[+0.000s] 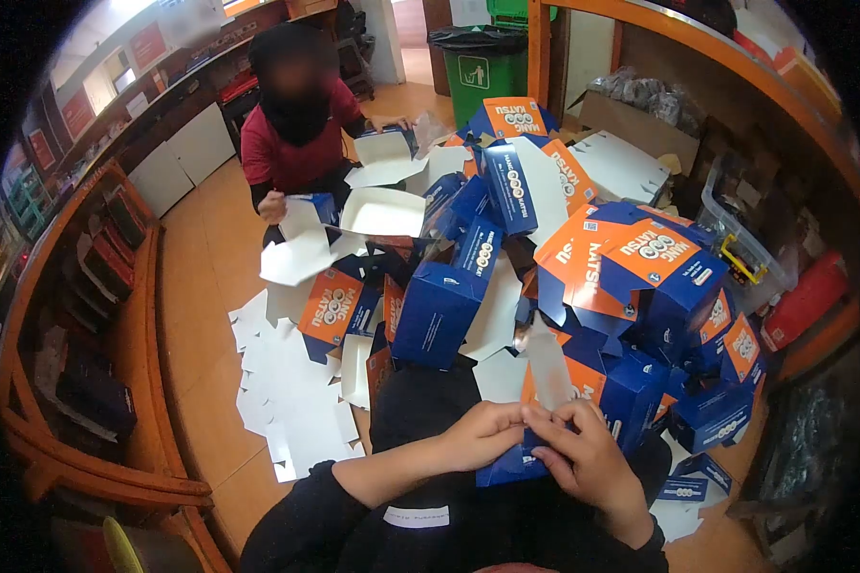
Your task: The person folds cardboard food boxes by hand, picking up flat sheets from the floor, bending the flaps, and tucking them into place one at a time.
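Note:
My left hand (485, 435) and my right hand (591, 455) meet above my lap, fingers closed in a pinch. Between their fingertips is the lower end of a thin translucent sheet (548, 368), which stands upright. Under the hands lies a blue and orange cardboard box (508, 467), partly covered by them. Just beyond my right hand, another blue carton (633, 392) leans in the pile. To the front left of the hands stands a large blue box (440, 310) with white lettering.
A person (301, 143) across from me handles a white-sided carton (306, 229). Folded boxes (655, 253) are heaped at the right. Flat white blanks (291, 401) lie on the floor at left. A wooden shelf (115, 382), a green bin (487, 81) and a clear crate (741, 229) surround the pile.

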`<state>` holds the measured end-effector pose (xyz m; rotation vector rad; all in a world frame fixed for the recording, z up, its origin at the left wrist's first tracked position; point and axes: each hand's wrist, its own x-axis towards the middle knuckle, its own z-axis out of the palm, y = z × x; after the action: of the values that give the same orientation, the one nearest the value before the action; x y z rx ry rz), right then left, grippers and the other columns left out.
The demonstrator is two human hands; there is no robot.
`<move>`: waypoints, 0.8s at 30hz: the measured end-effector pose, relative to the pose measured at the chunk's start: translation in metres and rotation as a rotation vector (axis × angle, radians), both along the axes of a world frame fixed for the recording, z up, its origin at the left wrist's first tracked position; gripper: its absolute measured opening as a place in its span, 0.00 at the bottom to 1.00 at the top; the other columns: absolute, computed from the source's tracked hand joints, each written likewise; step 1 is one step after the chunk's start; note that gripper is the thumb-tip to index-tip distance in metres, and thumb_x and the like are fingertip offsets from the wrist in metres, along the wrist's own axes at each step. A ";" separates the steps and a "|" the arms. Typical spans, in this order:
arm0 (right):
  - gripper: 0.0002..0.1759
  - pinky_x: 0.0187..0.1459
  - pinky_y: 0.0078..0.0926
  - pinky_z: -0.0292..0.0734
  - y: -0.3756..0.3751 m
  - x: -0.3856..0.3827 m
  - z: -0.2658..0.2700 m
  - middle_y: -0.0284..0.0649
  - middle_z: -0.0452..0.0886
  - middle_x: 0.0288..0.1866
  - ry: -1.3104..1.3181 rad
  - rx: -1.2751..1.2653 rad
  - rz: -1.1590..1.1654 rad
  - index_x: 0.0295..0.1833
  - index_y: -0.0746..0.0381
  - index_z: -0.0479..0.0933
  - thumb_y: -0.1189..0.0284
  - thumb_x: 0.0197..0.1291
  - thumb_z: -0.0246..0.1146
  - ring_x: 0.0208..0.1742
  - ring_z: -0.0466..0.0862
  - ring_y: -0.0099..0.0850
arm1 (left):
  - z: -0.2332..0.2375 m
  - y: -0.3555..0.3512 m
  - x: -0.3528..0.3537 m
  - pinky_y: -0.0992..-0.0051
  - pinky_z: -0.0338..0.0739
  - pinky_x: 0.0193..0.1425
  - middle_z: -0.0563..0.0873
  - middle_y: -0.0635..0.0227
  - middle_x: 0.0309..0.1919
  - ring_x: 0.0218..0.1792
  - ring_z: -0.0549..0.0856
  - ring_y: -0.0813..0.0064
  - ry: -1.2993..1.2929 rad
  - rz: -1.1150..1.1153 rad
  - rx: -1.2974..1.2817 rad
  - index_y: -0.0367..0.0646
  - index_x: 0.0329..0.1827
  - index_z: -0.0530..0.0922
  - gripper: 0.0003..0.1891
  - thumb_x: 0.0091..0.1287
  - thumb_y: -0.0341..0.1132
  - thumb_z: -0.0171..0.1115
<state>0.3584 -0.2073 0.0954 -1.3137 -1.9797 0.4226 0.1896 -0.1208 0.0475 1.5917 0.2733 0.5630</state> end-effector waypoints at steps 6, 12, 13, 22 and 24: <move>0.24 0.50 0.38 0.68 -0.006 -0.005 0.004 0.36 0.73 0.47 -0.029 0.356 -0.082 0.51 0.48 0.78 0.67 0.43 0.71 0.48 0.71 0.38 | -0.004 0.005 0.003 0.76 0.68 0.58 0.71 0.62 0.56 0.54 0.74 0.76 -0.389 0.240 -0.338 0.39 0.64 0.57 0.22 0.67 0.28 0.47; 0.28 0.60 0.51 0.63 0.010 -0.014 -0.023 0.35 0.71 0.55 -0.139 0.523 -0.119 0.51 0.47 0.78 0.63 0.38 0.74 0.62 0.66 0.50 | 0.034 -0.007 0.007 0.63 0.65 0.64 0.68 0.62 0.60 0.61 0.70 0.66 -0.428 0.331 -0.632 0.46 0.67 0.51 0.31 0.63 0.26 0.55; 0.26 0.59 0.52 0.64 0.012 -0.014 -0.026 0.42 0.67 0.59 -0.084 0.530 -0.143 0.53 0.52 0.77 0.60 0.45 0.70 0.62 0.65 0.54 | 0.032 -0.010 0.009 0.63 0.65 0.64 0.68 0.62 0.61 0.61 0.69 0.65 -0.409 0.325 -0.640 0.46 0.67 0.50 0.32 0.62 0.26 0.55; 0.22 0.58 0.49 0.65 0.016 0.004 -0.018 0.49 0.53 0.67 0.055 0.541 0.068 0.53 0.60 0.77 0.56 0.62 0.53 0.60 0.68 0.57 | 0.012 0.025 -0.037 0.70 0.71 0.61 0.67 0.66 0.60 0.59 0.73 0.71 0.574 0.244 1.316 0.49 0.63 0.60 0.21 0.70 0.44 0.41; 0.22 0.58 0.50 0.65 0.014 -0.002 -0.009 0.50 0.51 0.67 -0.038 0.549 -0.076 0.54 0.60 0.76 0.57 0.62 0.52 0.60 0.68 0.58 | 0.045 0.017 -0.033 0.69 0.72 0.58 0.70 0.65 0.55 0.55 0.75 0.69 0.537 0.313 1.346 0.48 0.58 0.65 0.17 0.68 0.42 0.43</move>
<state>0.3561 -0.1937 0.0861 -1.0390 -1.8829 -0.1796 0.1562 -0.1038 0.0923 3.0504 0.6241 0.5655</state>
